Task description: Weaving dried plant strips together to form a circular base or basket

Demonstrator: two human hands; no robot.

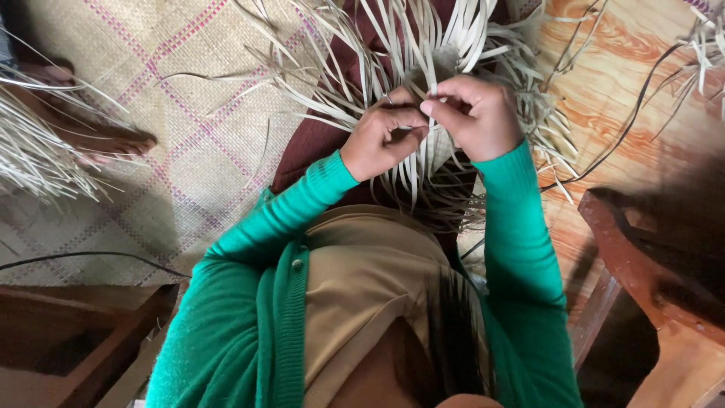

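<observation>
- Strips of pale dry leaf are fanning out over the lap, between both hands and above a maroon cloth.
- Left hand is curling its fingers tight around several strips; a ring is showing on one finger.
- Right hand is pinching a single strip between thumb and forefinger, touching the left hand.
- Green sleeves are framing the work from below.
- Loose strip ends are spreading past the hands and hiding the woven part beneath them.
- Woven mat is lying at the left, with another person's foot resting near its left edge beside a second bundle.
- Dark cable is trailing across the wooden floor at the right.
- Wooden furniture is crowding the lower right corner.
</observation>
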